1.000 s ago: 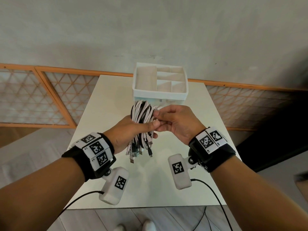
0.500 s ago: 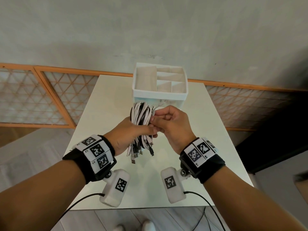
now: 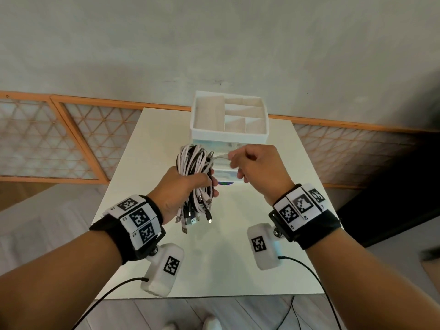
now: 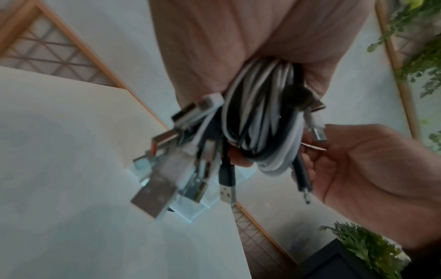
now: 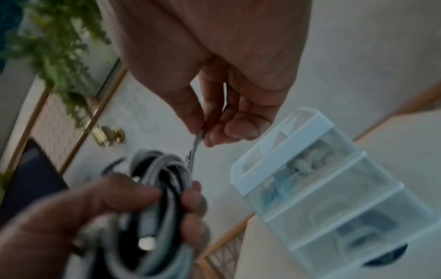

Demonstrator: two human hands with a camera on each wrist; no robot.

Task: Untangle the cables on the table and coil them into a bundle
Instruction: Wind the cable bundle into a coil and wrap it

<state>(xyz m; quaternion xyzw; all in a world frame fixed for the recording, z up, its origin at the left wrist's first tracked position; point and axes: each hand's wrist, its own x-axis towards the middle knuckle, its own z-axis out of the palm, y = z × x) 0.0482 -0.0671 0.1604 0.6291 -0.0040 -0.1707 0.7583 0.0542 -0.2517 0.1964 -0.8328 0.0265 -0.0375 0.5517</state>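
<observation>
A bundle of white and black cables (image 3: 194, 163) is held upright above the white table (image 3: 147, 148). My left hand (image 3: 183, 186) grips the bundle round its middle. Loops stick out above the fist and several USB plugs (image 3: 190, 217) hang below it. In the left wrist view the cables (image 4: 264, 120) and plugs (image 4: 155, 200) fill the middle. My right hand (image 3: 250, 163) is to the right of the bundle and pinches a white cable end (image 3: 220, 157) between thumb and fingers. The right wrist view shows that pinch on the cable end (image 5: 198, 139) above the bundle (image 5: 155, 188).
A white organizer (image 3: 228, 136) with open top compartments and translucent drawers stands at the table's far middle, just behind the hands; it shows in the right wrist view as the drawer unit (image 5: 322, 188). Orange-framed lattice panels (image 3: 71, 144) and a grey wall lie beyond.
My right hand has drawn away to the right from the bundle, pulling a white cable end out with it. My left hand keeps its grip and has risen slightly.
</observation>
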